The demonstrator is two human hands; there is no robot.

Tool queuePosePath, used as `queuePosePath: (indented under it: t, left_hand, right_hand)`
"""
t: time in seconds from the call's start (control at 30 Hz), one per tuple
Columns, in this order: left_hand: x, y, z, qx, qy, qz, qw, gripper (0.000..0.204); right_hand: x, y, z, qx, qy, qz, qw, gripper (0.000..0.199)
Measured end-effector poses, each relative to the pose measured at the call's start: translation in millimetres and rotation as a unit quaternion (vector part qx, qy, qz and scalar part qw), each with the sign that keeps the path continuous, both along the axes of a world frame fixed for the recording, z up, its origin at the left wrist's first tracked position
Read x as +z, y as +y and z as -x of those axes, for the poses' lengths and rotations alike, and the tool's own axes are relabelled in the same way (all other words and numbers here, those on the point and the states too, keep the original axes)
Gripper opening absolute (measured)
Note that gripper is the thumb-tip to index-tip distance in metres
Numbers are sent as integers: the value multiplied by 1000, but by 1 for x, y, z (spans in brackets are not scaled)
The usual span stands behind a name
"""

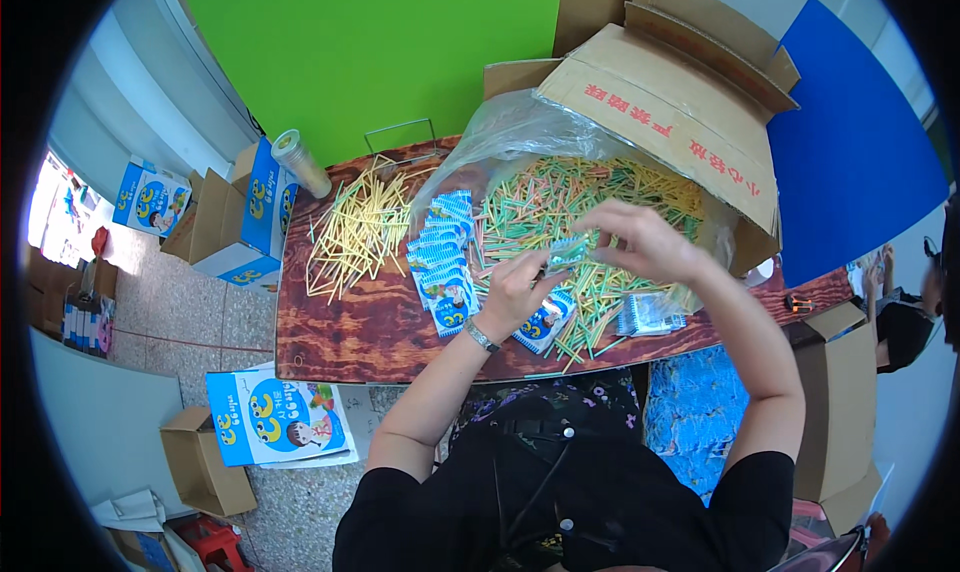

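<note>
My left hand (515, 290), with a watch on its wrist, pinches a small blue-and-green plastic packet (567, 253) above the pile of sticks. At the packet's upper right end, the bent fingers of my right hand (640, 240) close on its clear edge. Thin pastel sticks (525, 207), green, pink and yellow, spread beneath both hands from a clear plastic bag (490, 132). A blue printed packet (543, 322) lies just below my left hand. Farther left runs an overlapping row of similar blue packets (440, 257). A stack of clear-and-blue packets (645, 315) lies below my right hand.
Yellow sticks (365, 227) lie at the table's left, near a clear cylindrical tub (300, 162). A large cardboard carton (670, 112) lies on its side at the back. Blue-white boxes (265, 207) stand left of the wooden table (330, 337). Another person's arm (885, 272) shows far right.
</note>
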State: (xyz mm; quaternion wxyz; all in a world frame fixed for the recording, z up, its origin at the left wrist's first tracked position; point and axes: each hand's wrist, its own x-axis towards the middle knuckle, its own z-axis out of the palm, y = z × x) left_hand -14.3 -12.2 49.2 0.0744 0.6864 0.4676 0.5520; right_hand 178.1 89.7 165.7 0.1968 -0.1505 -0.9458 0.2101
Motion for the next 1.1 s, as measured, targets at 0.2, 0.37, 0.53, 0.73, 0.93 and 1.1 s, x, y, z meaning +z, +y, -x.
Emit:
queuePosePath:
  t: [0.2,0.37,0.53,0.73,0.93,1.1]
  left_hand:
    - [-2,-14,11,16,19,-16,1000,42]
    - [-12,-35,24,3,0,82,997,64]
    - [-21,-62,33,60,-4,124,990,77]
    - [-36,-82,45,109,49,179,977,40]
    - [-76,-115,87,154,-130,268,942,19]
    - [-85,-108,95,254,-49,329,908,23]
  right_hand:
    - [-34,-17,9,-31,116,36,992,16]
    - [-58,-35,21,-63,106,80,989,14]
    - [-77,-38,33,-34,130,48,990,13]
    - [-107,-56,47,3,151,129,980,13]
    - [-153,-28,10,-142,-43,44,988,21]
    - [-166,-36,14,-219,-163,-18,962,28]
